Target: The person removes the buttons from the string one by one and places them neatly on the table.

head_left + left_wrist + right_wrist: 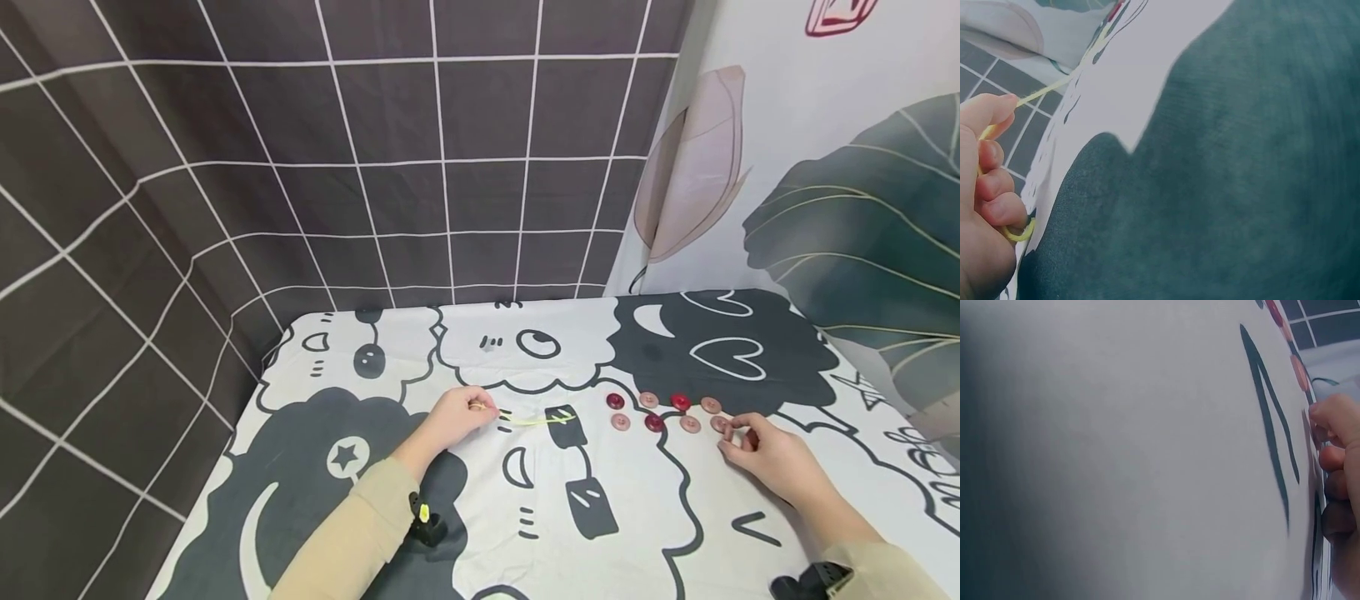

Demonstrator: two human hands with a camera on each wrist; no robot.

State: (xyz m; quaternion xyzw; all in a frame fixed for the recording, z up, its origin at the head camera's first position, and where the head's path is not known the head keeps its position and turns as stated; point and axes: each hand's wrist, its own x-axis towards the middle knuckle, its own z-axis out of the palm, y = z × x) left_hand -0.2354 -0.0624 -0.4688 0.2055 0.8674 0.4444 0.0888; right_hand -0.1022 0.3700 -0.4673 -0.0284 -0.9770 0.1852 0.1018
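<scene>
A thin yellow cord [536, 422] stretches to the right from my left hand [467, 410], whose thumb and finger pinch it. In the left wrist view the cord [1041, 92] passes through the curled fingers, and its loose end sticks out below them. My right hand [768, 454] is low over the cloth, thumb and forefinger pinching at a pink button [720, 424] at the right end of the near row. Fingertips partly cover that button. Left of it lie a pink button [690, 424], a dark red button [654, 422] and another pink button [620, 422].
Behind them runs a second row, with a dark red button [615, 401], a pink button [648, 400], a bright red button [681, 402] and a pink button [711, 405]. A cartoon-print cloth [637, 500] covers the table. A dark gridded curtain [480, 200] hangs behind.
</scene>
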